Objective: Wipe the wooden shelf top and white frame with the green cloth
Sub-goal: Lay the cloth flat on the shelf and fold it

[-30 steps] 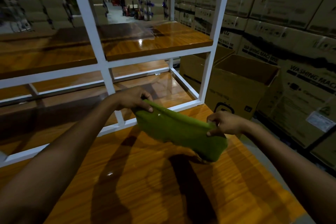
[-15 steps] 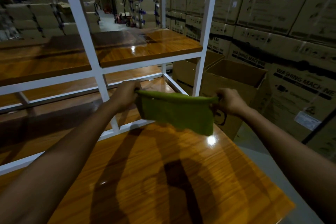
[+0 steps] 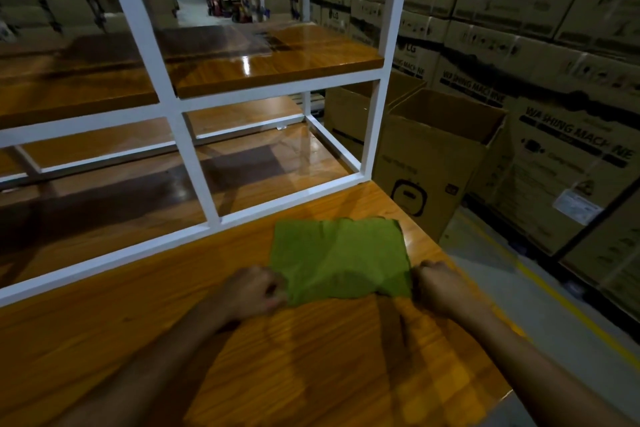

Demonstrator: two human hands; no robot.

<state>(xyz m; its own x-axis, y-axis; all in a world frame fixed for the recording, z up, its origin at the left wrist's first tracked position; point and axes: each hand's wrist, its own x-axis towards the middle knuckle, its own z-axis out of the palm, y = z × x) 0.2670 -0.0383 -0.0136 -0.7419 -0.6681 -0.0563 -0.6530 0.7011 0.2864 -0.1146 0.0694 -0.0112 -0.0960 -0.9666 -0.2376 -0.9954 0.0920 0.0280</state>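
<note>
Dim warehouse aisle, pretty dark, with just a bit of glare on the varnish. We had the green cloth spread flat on the wooden shelf top, close to its right edge and just short of the white frame rail that crossed the board behind it. Far edge of the cloth looked a little ragged, and the near edge was bunched where we gripped it.

Our left hand was closed in a fist on the near left corner of the cloth, and our right hand was curled tight on the near right corner, so both hands were pinching fabric, knuckles up, resting low at the wood. Both forearms came in from the bottom and threw dark shadows on the board between them.

Past the cloth, the white frame rose as square posts and cross rails, with more glossy wooden shelves behind at a higher and a lower level. Off to the right stood an open cardboard box on the floor just beside the shelf corner, and behind it a wall of stacked cartons printed with washing machine lettering. Way back we could make out more boxes, too blurry to read.
</note>
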